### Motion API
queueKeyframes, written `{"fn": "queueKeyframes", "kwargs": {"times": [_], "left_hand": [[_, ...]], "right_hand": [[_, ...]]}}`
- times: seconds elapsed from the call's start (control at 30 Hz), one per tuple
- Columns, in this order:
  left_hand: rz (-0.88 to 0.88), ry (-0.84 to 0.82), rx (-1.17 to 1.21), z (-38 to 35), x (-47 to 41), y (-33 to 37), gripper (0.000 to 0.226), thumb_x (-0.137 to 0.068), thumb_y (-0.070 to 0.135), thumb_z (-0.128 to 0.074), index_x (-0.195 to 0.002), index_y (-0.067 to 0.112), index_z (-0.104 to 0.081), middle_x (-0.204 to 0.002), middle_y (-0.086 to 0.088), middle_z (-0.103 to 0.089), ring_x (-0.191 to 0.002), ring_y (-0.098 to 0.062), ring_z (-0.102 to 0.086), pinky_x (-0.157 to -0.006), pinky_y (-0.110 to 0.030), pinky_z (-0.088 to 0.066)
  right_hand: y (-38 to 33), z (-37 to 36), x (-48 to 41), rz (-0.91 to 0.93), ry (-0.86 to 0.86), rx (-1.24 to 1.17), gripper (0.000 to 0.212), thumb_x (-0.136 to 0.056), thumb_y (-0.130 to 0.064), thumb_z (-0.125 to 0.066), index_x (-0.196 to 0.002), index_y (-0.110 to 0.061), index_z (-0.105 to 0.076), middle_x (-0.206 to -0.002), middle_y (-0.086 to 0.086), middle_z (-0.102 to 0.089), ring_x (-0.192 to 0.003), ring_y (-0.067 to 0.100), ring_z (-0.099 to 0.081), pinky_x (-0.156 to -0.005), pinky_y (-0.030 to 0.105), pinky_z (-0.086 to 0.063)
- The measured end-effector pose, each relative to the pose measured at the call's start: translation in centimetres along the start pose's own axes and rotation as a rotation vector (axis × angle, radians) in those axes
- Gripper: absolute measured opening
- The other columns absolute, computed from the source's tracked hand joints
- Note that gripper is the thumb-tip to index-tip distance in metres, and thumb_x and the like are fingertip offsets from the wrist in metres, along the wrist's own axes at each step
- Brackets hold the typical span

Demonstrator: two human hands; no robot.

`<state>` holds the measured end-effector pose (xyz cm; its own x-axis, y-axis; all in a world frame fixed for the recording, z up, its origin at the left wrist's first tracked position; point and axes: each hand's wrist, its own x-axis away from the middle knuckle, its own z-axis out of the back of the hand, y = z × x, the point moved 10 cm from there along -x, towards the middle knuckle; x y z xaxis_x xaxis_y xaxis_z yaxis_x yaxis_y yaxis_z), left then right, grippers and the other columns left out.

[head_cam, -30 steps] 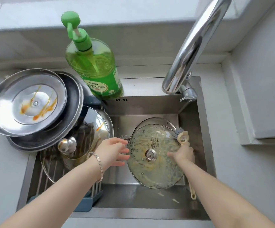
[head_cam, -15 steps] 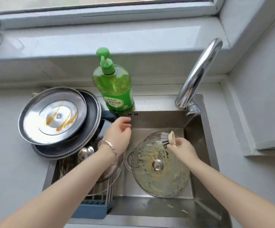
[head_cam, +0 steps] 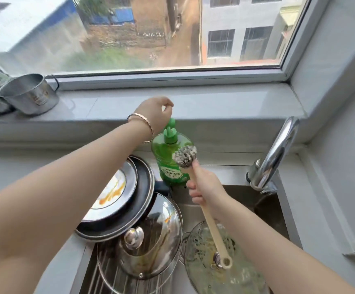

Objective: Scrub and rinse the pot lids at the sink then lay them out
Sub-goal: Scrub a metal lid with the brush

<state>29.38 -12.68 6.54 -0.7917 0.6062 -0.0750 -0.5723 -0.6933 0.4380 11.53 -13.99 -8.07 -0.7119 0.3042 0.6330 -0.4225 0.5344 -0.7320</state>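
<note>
Sink (head_cam: 267, 211): left hand (head_cam: 155, 112) hides pump (head_cam: 170, 129); brush (head_cam: 211, 227) gripped.

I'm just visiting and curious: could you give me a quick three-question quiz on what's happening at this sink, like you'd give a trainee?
1. True or false: the right hand grips the brush with its bristles pointing up.
2. What lies under the handle's end? A) glass lid B) spoon C) sponge
3. Fill in: the left hand is above the green ___ bottle.
Key: 1 true; 2 A; 3 soap.
</note>
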Motion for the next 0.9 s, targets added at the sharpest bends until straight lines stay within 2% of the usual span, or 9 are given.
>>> {"fn": "queueKeyframes", "kwargs": {"times": [0.07, 0.13, 0.23, 0.4, 0.53, 0.7, 0.83, 0.9], "left_hand": [[0.026, -0.216, -0.078, -3.1, -0.3, -0.4, 0.034, -0.097, 0.03, -0.038, -0.111, 0.012, -0.063, -0.109, -0.007, -0.064, -0.101, -0.025, -0.057, -0.085, -0.029, -0.042], [0.055, -0.298, -0.095, -4.9, -0.3, -0.6, 0.04, -0.098, 0.03, -0.033, -0.103, 0.006, -0.065, -0.098, -0.012, -0.064, -0.086, -0.026, -0.057, -0.075, -0.029, -0.043], [0.087, -0.257, -0.072, -5.4, -0.6, -0.6, 0.037, -0.094, 0.023, -0.034, -0.095, 0.002, -0.064, -0.088, -0.013, -0.061, -0.076, -0.026, -0.052, -0.066, -0.028, -0.039], [0.055, -0.164, -0.027, -5.3, -0.3, -1.1, 0.032, -0.092, 0.021, -0.034, -0.093, 0.007, -0.063, -0.09, -0.01, -0.063, -0.087, -0.029, -0.056, -0.073, -0.033, -0.043], [0.072, -0.139, -0.019, -5.4, -0.4, -1.7, 0.031, -0.09, 0.024, -0.035, -0.091, 0.009, -0.063, -0.086, -0.009, -0.064, -0.086, -0.03, -0.058, -0.068, -0.032, -0.042], [0.083, -0.163, 0.018, -6.2, -0.1, -2.1, 0.033, -0.087, 0.026, -0.035, -0.09, 0.009, -0.063, -0.09, -0.011, -0.066, -0.09, -0.031, -0.06, -0.075, -0.034, -0.046], [0.087, -0.314, 0.09, -6.6, -0.4, -1.8, 0.033, -0.091, 0.029, -0.037, -0.096, 0.016, -0.067, -0.102, -0.008, -0.067, -0.098, -0.026, -0.059, -0.084, -0.031, -0.046], [0.091, -0.292, 0.101, -6.2, -0.4, -1.7, 0.039, -0.086, 0.035, -0.037, -0.095, 0.013, -0.067, -0.101, -0.01, -0.068, -0.097, -0.027, -0.06, -0.085, -0.033, -0.047]], "right_hand": [[-0.2, -0.8, -0.6, -0.015, -0.004, 0.022, 0.036, -0.097, -0.05, -0.034, -0.099, -0.021, -0.056, -0.046, -0.005, -0.033, -0.032, 0.004, -0.022, -0.03, 0.014, -0.016], [-0.5, -1.5, -1.0, -0.019, -0.02, 0.061, 0.038, -0.096, -0.052, -0.034, -0.104, -0.024, -0.057, -0.051, -0.004, -0.032, -0.036, 0.006, -0.022, -0.033, 0.015, -0.016], [-1.0, -2.3, -1.6, -0.006, -0.037, 0.101, 0.036, -0.096, -0.054, -0.034, -0.1, -0.027, -0.057, -0.053, -0.004, -0.032, -0.039, 0.007, -0.022, -0.036, 0.017, -0.017], [-0.9, -2.8, -2.7, 0.008, -0.032, 0.122, 0.035, -0.095, -0.055, -0.033, -0.09, -0.029, -0.057, -0.052, -0.004, -0.032, -0.037, 0.007, -0.022, -0.035, 0.017, -0.018], [-0.1, -3.3, -3.3, -0.008, -0.052, 0.148, 0.035, -0.094, -0.057, -0.034, -0.09, -0.03, -0.056, -0.051, -0.005, -0.033, -0.037, 0.007, -0.023, -0.035, 0.017, -0.018], [0.1, -3.4, -3.6, -0.012, -0.07, 0.116, 0.037, -0.094, -0.057, -0.035, -0.093, -0.029, -0.058, -0.048, -0.006, -0.032, -0.036, 0.007, -0.022, -0.035, 0.016, -0.017], [0.0, -3.4, -3.3, -0.015, -0.091, 0.112, 0.035, -0.094, -0.057, -0.035, -0.089, -0.029, -0.055, -0.05, -0.005, -0.032, -0.035, 0.005, -0.022, -0.034, 0.016, -0.017], [-0.1, -3.2, -3.4, -0.017, -0.088, 0.1, 0.034, -0.094, -0.056, -0.035, -0.087, -0.029, -0.054, -0.049, -0.005, -0.032, -0.035, 0.006, -0.022, -0.034, 0.016, -0.016]]}}
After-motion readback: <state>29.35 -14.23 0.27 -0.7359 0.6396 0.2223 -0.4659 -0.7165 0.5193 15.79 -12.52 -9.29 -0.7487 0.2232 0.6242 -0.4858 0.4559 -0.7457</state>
